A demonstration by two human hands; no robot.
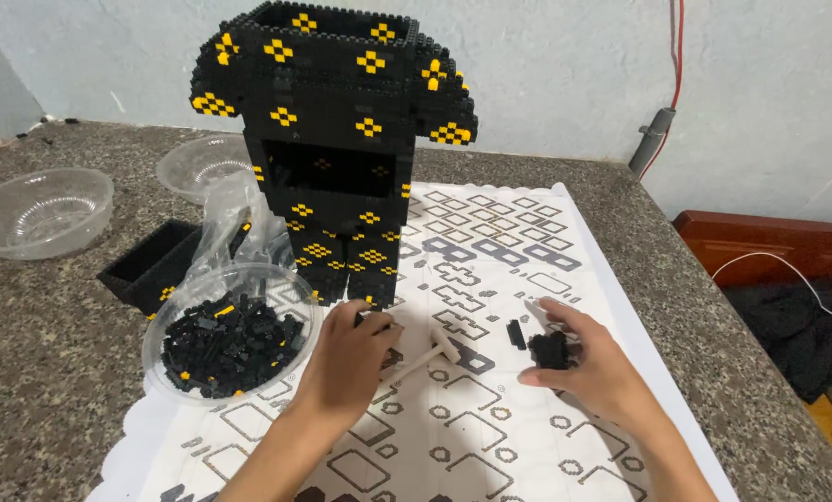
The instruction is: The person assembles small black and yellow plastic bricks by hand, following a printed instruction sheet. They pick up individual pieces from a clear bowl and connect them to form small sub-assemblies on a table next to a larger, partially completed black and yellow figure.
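— What colour is the brick figure (334, 149)?
— Black, dotted with yellow cross-shaped clusters.
— And the sheet (490, 409) under it?
— White, printed with grey outlined shapes.
— The worktop (53, 372)?
— Speckled grey-brown stone. The bowl (230, 330) is clear, filled with black bricks and a few yellow.

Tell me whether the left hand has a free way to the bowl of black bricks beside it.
Probably yes. The left hand lies just right of the bowl of black bricks, whose top is open, and nothing stands between them. The small hammer lies on its other side, out of the way.
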